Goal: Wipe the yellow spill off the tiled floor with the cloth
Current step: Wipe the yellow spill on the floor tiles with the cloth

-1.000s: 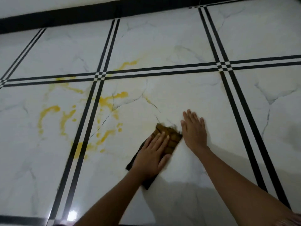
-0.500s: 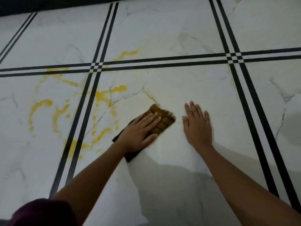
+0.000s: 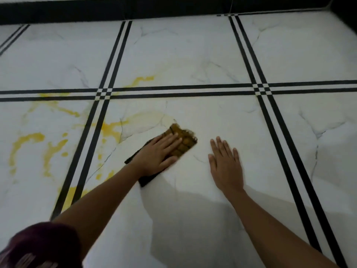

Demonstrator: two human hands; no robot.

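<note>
A dark cloth (image 3: 184, 137), stained brownish yellow at its far end, lies flat on the white marble-look tiled floor (image 3: 222, 117). My left hand (image 3: 160, 153) presses down on it with fingers spread, pointing up and right. Yellow spill (image 3: 25, 140) streaks the tiles to the left, across the double black lines, with another patch (image 3: 111, 127) just left of the cloth and a thin smear (image 3: 143, 80) on the far tile. My right hand (image 3: 225, 163) rests palm down on the bare floor to the right of the cloth, holding nothing.
Double black inlay lines (image 3: 173, 91) cross the floor in a grid. A black border strip (image 3: 135, 8) runs along the far edge. My maroon sleeve (image 3: 38, 246) shows at the bottom left. My shadow falls on the near tile.
My left hand has slid the cloth away from me and to the left, toward the yellow patch. The right hand has stayed flat on the floor. The view has shifted.
</note>
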